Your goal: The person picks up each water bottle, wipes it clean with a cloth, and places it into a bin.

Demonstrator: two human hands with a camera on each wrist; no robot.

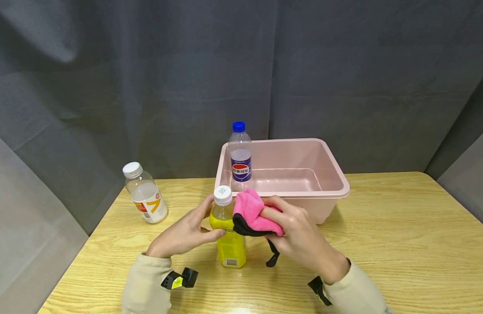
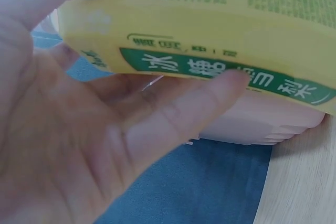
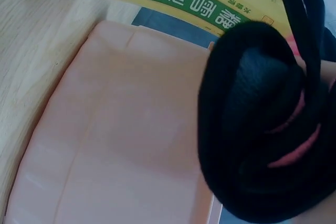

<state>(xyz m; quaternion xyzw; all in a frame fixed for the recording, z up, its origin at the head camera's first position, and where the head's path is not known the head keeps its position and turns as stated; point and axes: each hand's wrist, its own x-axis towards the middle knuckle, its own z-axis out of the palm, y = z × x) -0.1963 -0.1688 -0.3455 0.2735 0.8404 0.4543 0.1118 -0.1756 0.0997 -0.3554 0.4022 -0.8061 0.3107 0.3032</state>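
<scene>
A clear bottle with a yellow label and white cap [image 1: 229, 244] stands upright on the table in front of the basin. My left hand [image 1: 188, 231] holds it from the left, thumb on the near side and fingers round behind; green label strips with white characters show in the left wrist view. In my right hand [image 1: 300, 231] is a bunched pink cloth with black edging [image 1: 252, 211], gripped beside the bottle's upper right side. Its black edge and a dangling black loop fill much of the right wrist view. Whether the cloth touches the bottle is hard to tell.
Behind the hands stands a pink plastic basin [image 1: 328, 195]. A bottle with a blue cap and blue label [image 1: 241, 168] stands upright at the basin's left end. At the left of the wooden table [image 1: 402, 244] is a white-capped bottle [image 1: 149, 198]. Grey cloth hangs behind.
</scene>
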